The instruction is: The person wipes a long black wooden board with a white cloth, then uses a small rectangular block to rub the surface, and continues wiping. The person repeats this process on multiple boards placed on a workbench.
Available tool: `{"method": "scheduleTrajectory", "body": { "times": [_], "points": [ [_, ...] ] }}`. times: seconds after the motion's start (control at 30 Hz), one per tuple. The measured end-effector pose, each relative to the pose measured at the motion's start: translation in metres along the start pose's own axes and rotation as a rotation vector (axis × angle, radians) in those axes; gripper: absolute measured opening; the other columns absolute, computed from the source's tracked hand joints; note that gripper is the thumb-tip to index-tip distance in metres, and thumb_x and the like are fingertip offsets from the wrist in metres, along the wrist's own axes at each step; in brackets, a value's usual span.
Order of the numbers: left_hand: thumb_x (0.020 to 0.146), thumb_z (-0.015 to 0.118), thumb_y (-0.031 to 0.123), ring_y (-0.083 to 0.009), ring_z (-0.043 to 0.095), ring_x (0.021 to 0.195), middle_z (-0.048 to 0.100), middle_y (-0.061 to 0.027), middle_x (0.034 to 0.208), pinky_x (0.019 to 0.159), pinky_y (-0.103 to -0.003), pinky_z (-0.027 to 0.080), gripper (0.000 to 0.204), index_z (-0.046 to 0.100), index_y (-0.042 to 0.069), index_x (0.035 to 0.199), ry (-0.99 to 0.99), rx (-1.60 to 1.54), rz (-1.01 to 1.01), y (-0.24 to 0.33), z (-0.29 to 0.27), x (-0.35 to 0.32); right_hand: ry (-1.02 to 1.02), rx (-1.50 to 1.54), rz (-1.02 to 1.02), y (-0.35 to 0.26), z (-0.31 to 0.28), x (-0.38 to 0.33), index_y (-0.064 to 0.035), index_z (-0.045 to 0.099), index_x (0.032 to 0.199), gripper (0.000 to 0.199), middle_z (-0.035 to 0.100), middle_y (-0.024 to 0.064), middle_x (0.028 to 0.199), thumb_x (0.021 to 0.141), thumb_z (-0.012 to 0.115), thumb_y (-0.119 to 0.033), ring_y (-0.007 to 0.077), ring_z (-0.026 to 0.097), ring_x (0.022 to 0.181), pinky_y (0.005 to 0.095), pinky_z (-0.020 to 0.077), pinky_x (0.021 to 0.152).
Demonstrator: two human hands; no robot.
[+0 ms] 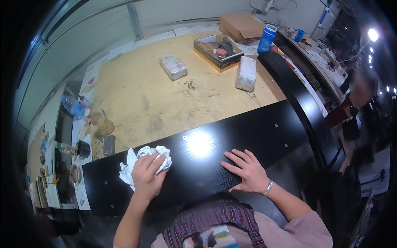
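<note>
A long black wooden panel [215,165] with several small screw fittings lies across the near edge of the workbench. On its left part my left hand [148,175] grips a crumpled white cloth [128,169], pressed against the glossy surface. My right hand [248,171] rests on the panel right of the middle, fingers spread, holding nothing. Between the two hands a lamp's bright reflection shows on the black surface. At the panel's right end stands a curved black piece [304,103], running away from me.
Two white wrapped blocks [173,67] and an open box [219,53] of odds and ends sit on the yellowish bench top [136,99]. Beyond are a blue jug [267,39] and a cardboard box [241,27]. Bottles [73,107] stand at left. Another person [357,93] is at right.
</note>
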State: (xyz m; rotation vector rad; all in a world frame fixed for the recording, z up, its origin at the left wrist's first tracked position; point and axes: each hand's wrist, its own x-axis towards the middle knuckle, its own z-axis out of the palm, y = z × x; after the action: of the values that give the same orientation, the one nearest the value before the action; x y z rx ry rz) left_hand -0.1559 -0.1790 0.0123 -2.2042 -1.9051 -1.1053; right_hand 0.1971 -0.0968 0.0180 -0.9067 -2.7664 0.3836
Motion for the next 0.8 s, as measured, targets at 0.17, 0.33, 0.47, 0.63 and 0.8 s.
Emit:
{"method": "scheduleTrajectory", "body": {
  "times": [0.17, 0.33, 0.47, 0.63, 0.8],
  "points": [
    [0.07, 0.087, 0.024, -0.035, 0.061, 0.117, 0.068, -0.0123, 0.121, 0.102, -0.052, 0.044, 0.058, 0.072, 0.011, 0.124, -0.071, 0.112, -0.082, 0.015, -0.019, -0.012, -0.006, -0.008, -0.051, -0.001, 0.001, 0.009, -0.0172, 0.061, 0.143, 0.089, 0.05, 0.0123, 0.157, 0.07, 0.082, -0.064, 0.0357, 0.046, 0.144, 0.0575, 0.0334, 0.118],
    [0.075, 0.085, 0.038, -0.0339, 0.058, 0.129, 0.066, -0.0096, 0.134, 0.113, -0.06, 0.03, 0.063, 0.07, 0.014, 0.131, 0.045, 0.214, -0.143, 0.056, -0.053, -0.006, 0.033, 0.001, -0.025, -0.001, 0.007, 0.001, -0.0095, 0.066, 0.137, 0.087, 0.054, 0.0187, 0.152, 0.085, 0.059, -0.079, 0.0417, 0.046, 0.142, 0.0603, 0.0287, 0.118],
    [0.078, 0.078, 0.004, -0.0317, 0.069, 0.111, 0.073, -0.0143, 0.115, 0.102, -0.04, 0.05, 0.034, 0.076, 0.003, 0.113, 0.406, 0.247, -0.261, 0.003, -0.126, -0.035, 0.009, 0.001, 0.024, -0.009, 0.01, -0.001, -0.009, 0.062, 0.142, 0.085, 0.05, 0.0191, 0.156, 0.09, 0.054, -0.076, 0.0427, 0.042, 0.146, 0.0608, 0.0258, 0.12],
    [0.094, 0.072, 0.008, -0.0198, 0.071, 0.099, 0.077, -0.0116, 0.107, 0.092, -0.033, 0.053, 0.026, 0.074, -0.005, 0.117, 0.839, 0.083, -0.888, -0.106, -0.203, -0.142, -0.05, 0.085, 0.058, -0.001, 0.003, 0.003, -0.008, 0.06, 0.143, 0.079, 0.048, 0.0185, 0.158, 0.093, 0.056, -0.069, 0.0419, 0.039, 0.148, 0.0606, 0.0239, 0.121],
    [0.087, 0.078, 0.014, -0.0287, 0.074, 0.104, 0.076, -0.0167, 0.112, 0.093, -0.038, 0.055, 0.03, 0.077, 0.005, 0.116, 0.654, 0.397, -1.121, -0.21, -0.217, -0.247, 0.21, 0.296, 0.159, -0.014, 0.009, 0.007, 0.0036, 0.068, 0.125, 0.045, 0.064, 0.0211, 0.136, 0.097, 0.065, -0.032, 0.0376, 0.059, 0.129, 0.0451, 0.0427, 0.112]
  ]
}}
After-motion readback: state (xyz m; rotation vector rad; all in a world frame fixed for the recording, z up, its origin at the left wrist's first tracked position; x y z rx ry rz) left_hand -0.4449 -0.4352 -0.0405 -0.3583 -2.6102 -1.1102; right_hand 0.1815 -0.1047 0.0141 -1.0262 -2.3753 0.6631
